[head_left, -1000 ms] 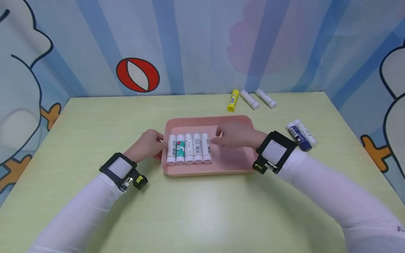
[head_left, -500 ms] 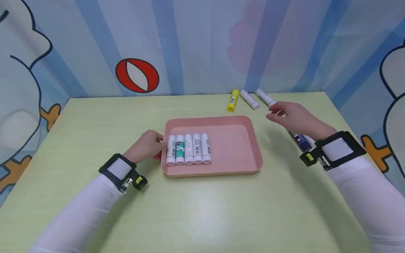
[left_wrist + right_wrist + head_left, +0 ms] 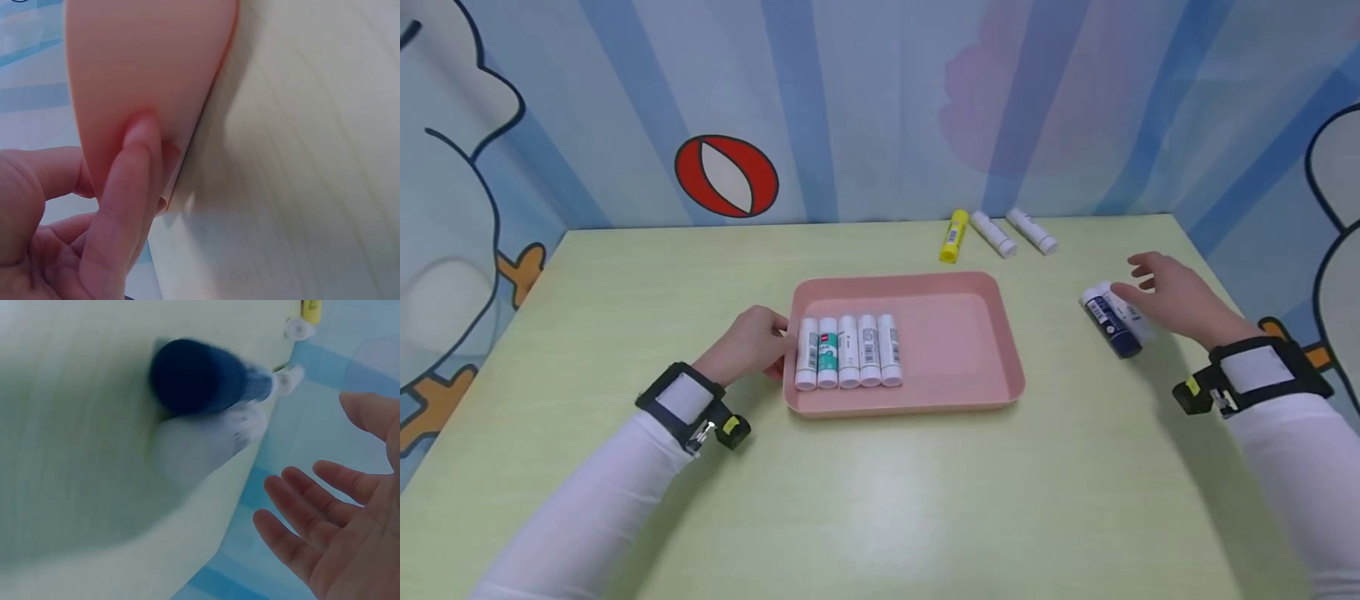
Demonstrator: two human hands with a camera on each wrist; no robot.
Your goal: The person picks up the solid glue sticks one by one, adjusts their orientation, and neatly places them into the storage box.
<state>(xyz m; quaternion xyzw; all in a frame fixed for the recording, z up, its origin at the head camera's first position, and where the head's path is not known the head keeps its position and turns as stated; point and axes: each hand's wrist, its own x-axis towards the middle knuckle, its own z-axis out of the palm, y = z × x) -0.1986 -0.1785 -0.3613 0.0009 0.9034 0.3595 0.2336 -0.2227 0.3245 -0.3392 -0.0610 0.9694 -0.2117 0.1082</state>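
My left hand [image 3: 748, 343] grips the left end of a pink tray [image 3: 955, 400], one digit at the rim and fingers against the outer wall [image 3: 150, 56]. Inside the tray's left half several glue sticks [image 3: 847, 354] lie side by side, mostly white, one with a green label [image 3: 827, 354]. My right hand [image 3: 1180, 296] hovers with fingers spread beside a dark blue glue stick [image 3: 1111, 323] and a white glue stick [image 3: 1123, 308], which lie together right of the tray. In the right wrist view, the right hand [image 3: 350, 519] holds nothing, and the blue stick [image 3: 187, 375] is blurred.
Near the table's back edge lie a yellow glue stick [image 3: 954, 237] and two white glue sticks [image 3: 993, 234]. A patterned blue backdrop [image 3: 865, 108] rises behind the pale table [image 3: 880, 500].
My right hand has left the tray and moved right to the blue and white glue sticks, its fingers spread. The left hand stays at the tray's left end.
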